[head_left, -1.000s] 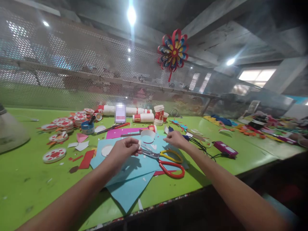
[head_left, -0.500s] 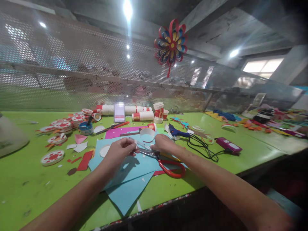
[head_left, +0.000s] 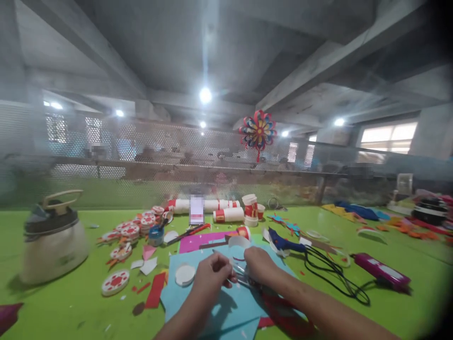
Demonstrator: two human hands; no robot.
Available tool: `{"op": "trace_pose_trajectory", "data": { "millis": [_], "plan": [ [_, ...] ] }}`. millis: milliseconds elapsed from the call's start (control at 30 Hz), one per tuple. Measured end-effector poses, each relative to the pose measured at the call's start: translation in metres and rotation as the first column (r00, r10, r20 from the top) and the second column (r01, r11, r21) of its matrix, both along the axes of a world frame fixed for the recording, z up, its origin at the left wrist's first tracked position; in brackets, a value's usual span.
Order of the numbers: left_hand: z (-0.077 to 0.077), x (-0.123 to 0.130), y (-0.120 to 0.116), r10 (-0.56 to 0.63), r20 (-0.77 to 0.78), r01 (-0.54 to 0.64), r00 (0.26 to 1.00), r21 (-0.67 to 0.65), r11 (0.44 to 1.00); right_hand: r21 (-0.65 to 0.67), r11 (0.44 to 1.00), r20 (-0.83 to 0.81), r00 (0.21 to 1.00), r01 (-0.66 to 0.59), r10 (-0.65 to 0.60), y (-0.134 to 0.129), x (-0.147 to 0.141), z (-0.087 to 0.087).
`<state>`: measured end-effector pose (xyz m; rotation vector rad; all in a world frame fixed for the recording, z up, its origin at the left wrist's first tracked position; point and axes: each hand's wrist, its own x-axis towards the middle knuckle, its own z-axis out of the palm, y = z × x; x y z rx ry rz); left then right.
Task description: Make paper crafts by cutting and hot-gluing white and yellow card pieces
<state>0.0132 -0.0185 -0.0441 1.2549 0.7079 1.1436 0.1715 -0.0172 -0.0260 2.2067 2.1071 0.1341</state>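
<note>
My left hand [head_left: 214,275] is closed in a pinch over the light blue paper [head_left: 180,302], with a small white piece at its fingertips, hardly visible now. Beside it, my right hand [head_left: 262,268] is closed with the fingers bent down; what they hold is hidden. Under the right hand and wrist lie large scissors with red handles [head_left: 285,314], blurred, their blades pointing towards the left hand. A white disc [head_left: 185,275] rests on the blue paper left of my left hand. Just beyond the hands is a white paper ring [head_left: 239,242].
A blue glue gun [head_left: 283,242] with a black cable lies to the right, near a purple box [head_left: 382,271]. Paper cups [head_left: 250,208] and a phone [head_left: 197,209] stand behind. Leftward are a blue jar [head_left: 156,234], red-dotted discs [head_left: 115,282] and a beige kettle [head_left: 54,245].
The view has tilted up and turned left, bringing the kettle fully in. Both hands stay close together over the blue paper, and the scissors are now more covered by the right arm.
</note>
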Motion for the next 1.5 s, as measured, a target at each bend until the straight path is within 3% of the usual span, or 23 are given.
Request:
{"op": "trace_pose_trajectory", "data": {
  "millis": [267,433,567,733,867,1167,1500],
  "plan": [
    [-0.006,0.001,0.004,0.001,0.017,0.000,1.000,-0.054,0.999,0.076,0.997,-0.071,0.997,0.032,-0.027,0.002,0.013,-0.009],
    [-0.008,0.002,0.001,-0.018,0.025,0.020,1.000,-0.103,0.994,0.235,0.972,-0.208,0.977,0.007,0.044,-0.013,0.025,0.016],
    [-0.011,0.004,0.001,0.017,-0.003,-0.017,1.000,-0.174,0.985,0.366,0.926,-0.306,0.927,-0.093,0.214,-0.032,0.004,0.033],
    [-0.015,0.006,0.006,0.090,-0.026,-0.093,0.996,-0.182,0.979,0.450,0.876,-0.322,0.883,-0.175,0.342,-0.034,-0.032,0.016],
    [-0.020,0.006,0.011,0.154,-0.044,-0.159,0.987,-0.187,0.969,0.468,0.856,-0.300,0.871,-0.220,0.388,-0.026,-0.041,0.001],
    [-0.019,0.001,0.011,0.220,-0.093,-0.229,0.971,-0.095,0.969,0.430,0.847,-0.177,0.890,-0.314,0.420,-0.021,-0.051,-0.004],
    [-0.020,-0.001,0.013,0.255,-0.088,-0.264,0.963,-0.110,0.958,0.485,0.845,-0.268,0.881,-0.226,0.390,-0.025,-0.055,-0.009]
  ]
}}
